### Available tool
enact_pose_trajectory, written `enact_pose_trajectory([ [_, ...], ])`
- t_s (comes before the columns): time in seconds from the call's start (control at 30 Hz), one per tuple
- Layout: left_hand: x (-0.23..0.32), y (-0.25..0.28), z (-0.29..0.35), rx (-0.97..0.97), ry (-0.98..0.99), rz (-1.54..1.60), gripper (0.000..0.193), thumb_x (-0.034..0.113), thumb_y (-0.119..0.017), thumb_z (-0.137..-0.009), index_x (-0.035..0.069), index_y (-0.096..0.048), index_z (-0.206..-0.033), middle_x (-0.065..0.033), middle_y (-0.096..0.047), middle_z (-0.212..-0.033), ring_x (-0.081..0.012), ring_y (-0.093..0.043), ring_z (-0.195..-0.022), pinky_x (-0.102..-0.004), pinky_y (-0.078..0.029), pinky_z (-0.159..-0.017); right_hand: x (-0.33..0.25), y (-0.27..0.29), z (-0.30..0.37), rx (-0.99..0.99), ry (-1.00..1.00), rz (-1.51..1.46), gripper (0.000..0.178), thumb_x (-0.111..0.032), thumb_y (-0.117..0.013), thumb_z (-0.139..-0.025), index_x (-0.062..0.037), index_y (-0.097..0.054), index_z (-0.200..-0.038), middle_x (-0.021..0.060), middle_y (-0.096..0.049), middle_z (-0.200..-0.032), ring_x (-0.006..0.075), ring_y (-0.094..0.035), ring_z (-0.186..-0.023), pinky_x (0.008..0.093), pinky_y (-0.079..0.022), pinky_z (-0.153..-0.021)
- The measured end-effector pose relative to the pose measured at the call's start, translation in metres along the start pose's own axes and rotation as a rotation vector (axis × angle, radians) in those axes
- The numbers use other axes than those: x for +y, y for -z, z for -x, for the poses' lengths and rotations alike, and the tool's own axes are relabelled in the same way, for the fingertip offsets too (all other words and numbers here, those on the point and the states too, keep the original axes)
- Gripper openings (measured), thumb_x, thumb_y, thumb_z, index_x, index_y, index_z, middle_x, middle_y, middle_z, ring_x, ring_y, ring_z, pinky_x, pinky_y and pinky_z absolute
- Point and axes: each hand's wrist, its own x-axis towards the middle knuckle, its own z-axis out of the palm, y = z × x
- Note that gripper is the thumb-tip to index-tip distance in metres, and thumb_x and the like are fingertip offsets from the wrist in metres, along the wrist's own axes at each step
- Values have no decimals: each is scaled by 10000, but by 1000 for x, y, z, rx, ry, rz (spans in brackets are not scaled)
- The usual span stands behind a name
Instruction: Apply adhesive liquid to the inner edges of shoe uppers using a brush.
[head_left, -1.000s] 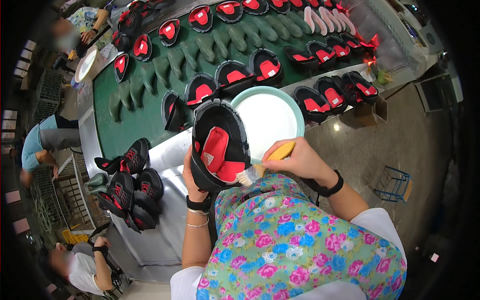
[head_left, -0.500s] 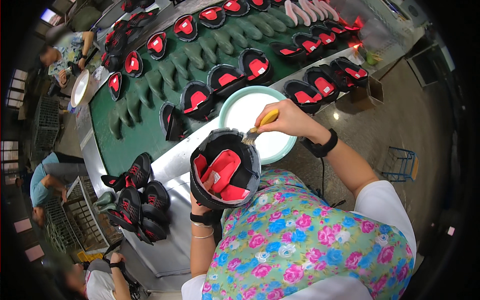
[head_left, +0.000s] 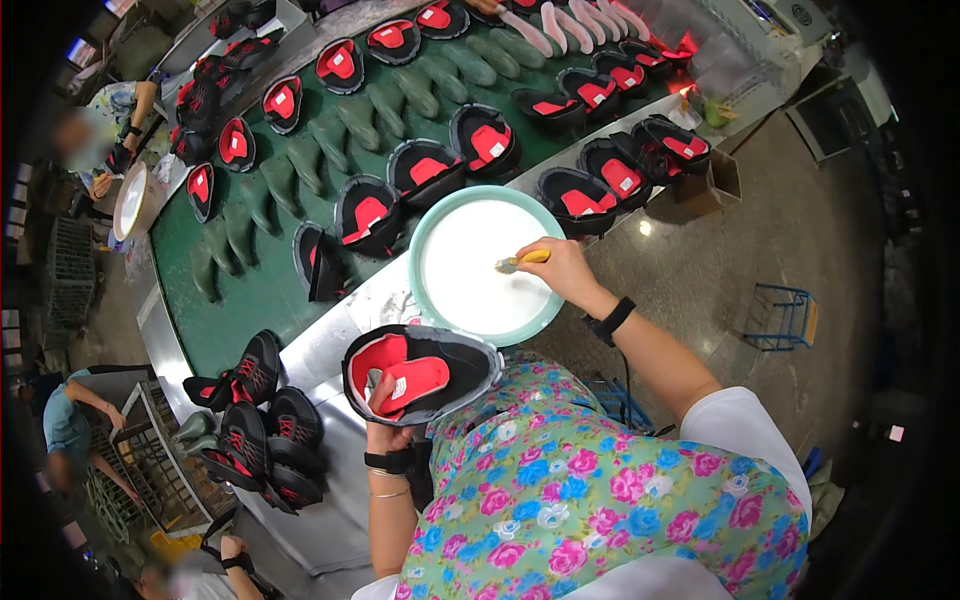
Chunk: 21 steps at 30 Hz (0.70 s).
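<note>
My left hand (head_left: 384, 432) is closed on a black shoe upper (head_left: 462, 378) with a red lining and grey lower edge, its open underside facing up. The thumb reaches inside against the lining; the other fingers are mostly hidden beneath. My right hand (head_left: 568, 272) grips the short yellow handle of a brush (head_left: 522, 262). Its bristles are over the white liquid (head_left: 468, 245) in a round basin with a pale green rim (head_left: 422, 285); whether they dip in, I cannot tell. The upper is just nearer me than the basin.
A green conveyor belt (head_left: 250, 315) carries rows of similar uppers (head_left: 370, 212) and dark green shoe lasts (head_left: 305, 165). Pale pink strips (head_left: 575, 32) lie at its far end. Finished-looking black shoes (head_left: 262, 420) are piled at left. Other people work along the left; a blue-framed stool (head_left: 780, 318) stands right.
My right hand has taken the brush from the upper's edge to over the white liquid. The upper has turned in my left hand and moved lower and slightly left.
</note>
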Motion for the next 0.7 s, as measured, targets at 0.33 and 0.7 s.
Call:
enact_pose_trajectory([
  [0.33, -48, 6, -30, 36, 281, 10, 206, 124, -513, -836, -32, -603, -935, -153, -658, -898, -257, -656, -770, -347, -561, -667, 34, -36, 10, 82, 54, 143, 106, -99, -705, -724, -35, -691, -808, 136, -646, -799, 306, -628, -700, 364, -496, -644],
  [0.7, -101, -24, -78, -304, 1064, 242, 209, 170, -461, -887, -8, -567, -919, -33, -525, -545, -87, -367, -325, -182, -268, -278, -39, 19, 29, -261, 16, -404, 196, -25, -724, -720, -8, -690, -912, 76, -673, -886, 121, -619, -801, 233, -477, -702],
])
